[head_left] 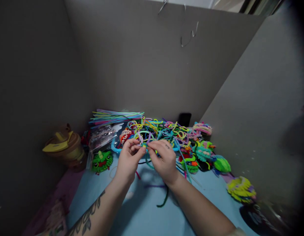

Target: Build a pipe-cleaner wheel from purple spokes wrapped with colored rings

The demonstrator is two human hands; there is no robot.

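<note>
My left hand [130, 156] and my right hand [163, 158] meet over the middle of the table, their fingertips pinched close together. Between them is a small piece of bent pipe cleaners [143, 135], with pale green, purple, teal and yellow parts showing. Both hands grip it, though the fingers cover much of it. A teal strand hangs below the fingertips. Right behind the hands, a blue-rimmed tray [115, 148] holds a tangled heap of coloured pipe cleaners [164, 130]. On the table below lie a dark green pipe cleaner [163, 202] and a purple one [154, 186].
Straight pipe cleaners [117, 117] lie in a bundle at the back left. A green fuzzy figure [102, 162] sits left, near a brown pot [68, 150]. Several fuzzy figures line the right, including a yellow one [241, 189]. Grey partitions [152, 65] enclose the table.
</note>
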